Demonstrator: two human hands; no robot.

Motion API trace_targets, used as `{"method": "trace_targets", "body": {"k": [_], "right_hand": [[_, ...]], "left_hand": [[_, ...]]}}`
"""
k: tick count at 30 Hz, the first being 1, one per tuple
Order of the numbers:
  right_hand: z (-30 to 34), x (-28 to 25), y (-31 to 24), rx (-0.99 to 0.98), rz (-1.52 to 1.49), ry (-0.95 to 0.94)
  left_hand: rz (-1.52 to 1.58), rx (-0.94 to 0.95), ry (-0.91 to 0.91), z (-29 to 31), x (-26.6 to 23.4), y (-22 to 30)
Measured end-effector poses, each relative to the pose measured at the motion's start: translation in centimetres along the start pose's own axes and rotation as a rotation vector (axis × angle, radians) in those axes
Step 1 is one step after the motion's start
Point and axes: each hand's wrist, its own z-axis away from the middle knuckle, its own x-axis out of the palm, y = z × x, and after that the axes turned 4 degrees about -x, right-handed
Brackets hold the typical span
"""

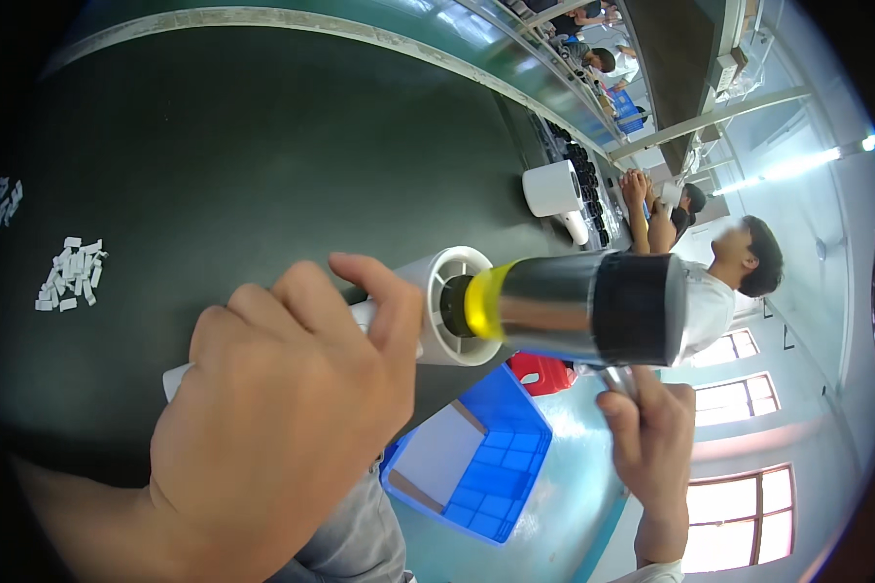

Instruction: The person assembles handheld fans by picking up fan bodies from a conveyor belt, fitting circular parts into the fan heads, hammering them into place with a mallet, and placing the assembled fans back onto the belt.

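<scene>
My left hand (282, 418) is closed round a white hair dryer housing (437, 348), its round, spoked end turned to the right. Most of the housing's handle lies hidden behind my fingers; a white end shows at the left of the hand. In my right hand (656, 428) is the short metal handle of a mallet (544, 299), with one yellow face and one black face. The yellow face is at the housing's opening, in front of a dark round part there; whether they touch I cannot tell.
On the dark table (262, 146) lie a pile of small white pieces (73, 272) and another white hair dryer housing (552, 189), near rows of black parts (581, 165). Beside the table's edge are a blue crate (515, 476) and a red container (542, 374). Co-workers (715, 301) sit at the right.
</scene>
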Motion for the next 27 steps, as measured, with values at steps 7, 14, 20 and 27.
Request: {"method": "trace_targets", "body": {"k": [7,14,20,27], "right_hand": [[-0.9,-1.3,1.2,0.076,-0.125,0.052],[-1.3,-2.4,2.2,0.091,-0.034,0.094],[-2.3,-2.4,0.1,0.167,-0.002,-0.112],[-1.9,-2.0,0.1,0.194,-0.044,-0.112]], "left_hand": [[0.256,-0.052,0.04,0.0,1.4,-1.0],[0.264,-0.093,0.025,0.2,1.0,-0.4],[0.266,-0.116,0.066,0.3,2.0,0.0],[0.221,-0.077,0.055,-0.1,1.6,-0.7]]}}
